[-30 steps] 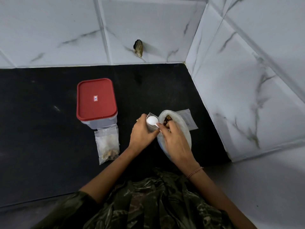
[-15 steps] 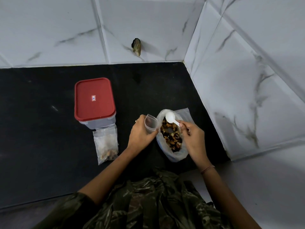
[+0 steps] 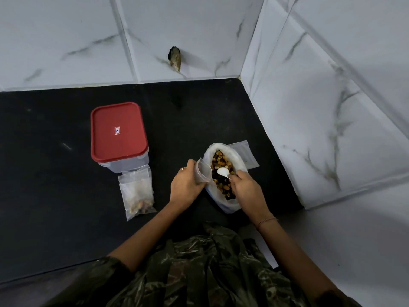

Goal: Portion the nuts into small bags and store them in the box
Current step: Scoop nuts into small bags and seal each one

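fingers [image 3: 240, 173] of the right hand [image 3: 247, 189] pinch the handle of a white spoon [image 3: 223, 171], its bowl down among the nuts [image 3: 221, 161] in an open white sack [image 3: 225, 204]. just left of them, the left hand [image 3: 186, 185] grips a small clear bag [image 3: 203, 173], mouth open, beside the sack. farther left, a filled bag [image 3: 138, 193] lies against the closed red-lidded box [image 3: 118, 131]; an empty bag [image 3: 246, 151] lies beyond the sack.
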`<state>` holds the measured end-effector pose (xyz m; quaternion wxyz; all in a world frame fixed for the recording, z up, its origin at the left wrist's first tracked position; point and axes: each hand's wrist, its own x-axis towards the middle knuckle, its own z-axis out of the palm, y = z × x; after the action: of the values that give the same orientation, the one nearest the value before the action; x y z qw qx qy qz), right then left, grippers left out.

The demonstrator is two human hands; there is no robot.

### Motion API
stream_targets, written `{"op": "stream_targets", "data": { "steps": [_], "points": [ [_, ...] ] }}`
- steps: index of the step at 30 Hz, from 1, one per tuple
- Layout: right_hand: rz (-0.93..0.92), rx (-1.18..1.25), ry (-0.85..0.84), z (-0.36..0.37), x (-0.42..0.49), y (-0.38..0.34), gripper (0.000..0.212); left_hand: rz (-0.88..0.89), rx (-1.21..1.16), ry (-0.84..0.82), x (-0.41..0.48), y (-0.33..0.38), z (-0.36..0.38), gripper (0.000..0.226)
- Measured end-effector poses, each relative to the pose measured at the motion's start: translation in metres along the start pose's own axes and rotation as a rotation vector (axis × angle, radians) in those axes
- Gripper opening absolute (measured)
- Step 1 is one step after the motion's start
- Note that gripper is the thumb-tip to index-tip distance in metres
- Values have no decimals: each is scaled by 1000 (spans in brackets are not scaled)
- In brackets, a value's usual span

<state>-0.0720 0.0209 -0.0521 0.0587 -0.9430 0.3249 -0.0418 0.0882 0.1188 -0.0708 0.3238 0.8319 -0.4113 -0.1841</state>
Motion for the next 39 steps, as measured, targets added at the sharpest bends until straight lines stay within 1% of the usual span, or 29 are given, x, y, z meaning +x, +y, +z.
{"op": "stream_targets", "data": {
  "steps": [2,4,6,7,14,17,20,22,24,26,27,29,31,35,39],
  "points": [
    [48,70,10,-2,9,1,25,-1,-4,-13,-1,-2,1,52],
    [101,162,76,-8,16,1,28,4,-16,-13,-1,-3,2,51],
    [113,198,144,-13,23,5,27,1,-42,-16,-1,-4,2,49],
    [109,195,149,-15,27,8,27,1,-53,-19,-1,-4,3,48],
    [66,87,-15,-13,48,4,26,12,-62,-11,-1,-7,8,43],
    [133,128,-68,-18,45,3,25,11,-34,-6,0,-6,10,44],
    [244,199,-143,-21,43,5,24,7,-30,2,0,-6,12,44],
    [335,310,-244,-24,48,10,23,3,-33,1,0,-5,13,43],
    [452,524,-353,-29,52,15,22,6,-30,-15,0,-4,13,40],
    [601,762,-403,-33,52,15,24,8,-29,-29,0,-2,13,38],
    [670,846,-407,-32,50,15,25,6,-33,-36,1,-2,13,38],
    [753,922,-401,-31,46,13,27,-5,-43,-47,2,-2,13,39],
    [770,934,-365,-29,43,13,26,-11,-51,-44,1,-4,13,41],
    [735,881,-222,-29,38,17,22,2,-72,3,-2,-4,12,40],
    [795,985,-192,-32,32,24,17,-2,-59,68,-3,-5,8,46]
  ]
}}
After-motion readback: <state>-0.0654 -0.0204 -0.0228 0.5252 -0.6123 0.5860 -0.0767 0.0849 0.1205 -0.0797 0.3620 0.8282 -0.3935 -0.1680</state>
